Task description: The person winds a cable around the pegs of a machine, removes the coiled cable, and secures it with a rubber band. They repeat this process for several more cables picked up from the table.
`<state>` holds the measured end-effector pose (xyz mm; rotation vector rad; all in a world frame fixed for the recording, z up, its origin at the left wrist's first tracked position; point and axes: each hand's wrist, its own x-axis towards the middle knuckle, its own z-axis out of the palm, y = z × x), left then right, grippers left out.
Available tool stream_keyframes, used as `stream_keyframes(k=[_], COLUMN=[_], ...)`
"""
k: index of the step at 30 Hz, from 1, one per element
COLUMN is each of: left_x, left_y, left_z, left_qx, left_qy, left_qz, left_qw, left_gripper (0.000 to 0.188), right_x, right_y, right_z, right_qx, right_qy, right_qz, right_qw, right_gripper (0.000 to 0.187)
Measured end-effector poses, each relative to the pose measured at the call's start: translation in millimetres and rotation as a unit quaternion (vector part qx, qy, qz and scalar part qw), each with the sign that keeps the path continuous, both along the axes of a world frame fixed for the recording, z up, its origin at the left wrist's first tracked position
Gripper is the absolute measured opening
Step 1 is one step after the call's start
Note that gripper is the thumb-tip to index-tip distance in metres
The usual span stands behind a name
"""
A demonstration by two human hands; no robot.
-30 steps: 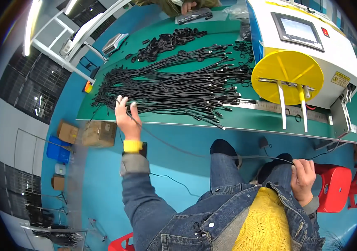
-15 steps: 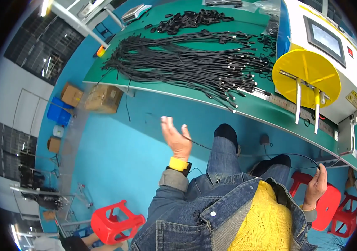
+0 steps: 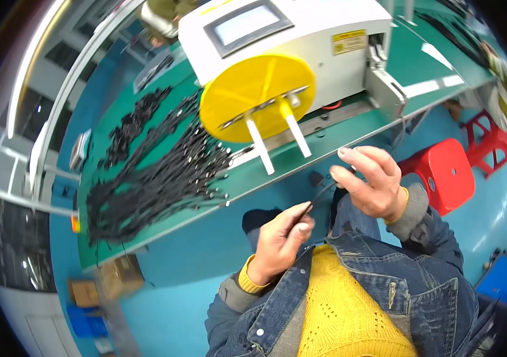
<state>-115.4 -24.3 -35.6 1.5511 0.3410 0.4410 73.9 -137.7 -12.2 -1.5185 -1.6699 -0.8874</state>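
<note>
A thin black cable [image 3: 323, 191] runs between my two hands in front of my lap. My left hand [image 3: 282, 240] is closed round one part of it, thumb on top. To the upper right of it, my right hand [image 3: 375, 183] has thumb and forefinger curled about the cable's other stretch, where a dark bit shows between the fingertips. Just beyond my hands is a white machine [image 3: 339, 68] with a round yellow winding disc [image 3: 247, 89], from which two pale prongs stick out.
On the green table [image 3: 164, 223], many black cables [image 3: 152, 190] lie in a bundle left of the machine, with a pile of dark coils [image 3: 134, 128] behind them. Red stools [image 3: 443, 175] stand at right. Cardboard boxes [image 3: 119, 276] are on the floor at left.
The view has swung right toward the machine. My hands, wide apart before, have come close together. The left, earlier spread open, now grips the cable; the right still has it.
</note>
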Motion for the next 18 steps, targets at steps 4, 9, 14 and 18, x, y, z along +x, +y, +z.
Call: stream_keyframes(k=[4, 9, 14, 18], left_x=[34.1, 61.6, 64.5, 77.2], left_y=[35.1, 86.0, 105.9, 118.9], left_z=[36.5, 45.4, 22.9, 16.1], left_qx=[0.397, 0.44, 0.341, 0.322], left_qy=[-0.084, -0.079, -0.095, -0.116], left_qz=[0.187, 0.225, 0.22, 0.227], left_qw=[0.894, 0.866, 0.909, 0.912], left_gripper=[0.01, 0.006, 0.005, 0.005], right_x=[23.8, 29.4, 24.9, 41.8], right_y=[10.6, 68.0, 94.3, 111.5], right_z=[6.2, -27.9, -41.4, -40.1], right_qx=[0.084, 0.089, 0.1, 0.102], right_qy=[0.028, 0.189, 0.264, 0.272], right_qz=[-0.078, -0.04, -0.05, -0.071], right_qw=[0.993, 0.977, 0.958, 0.954], right_gripper=[0.033, 0.024, 0.015, 0.009])
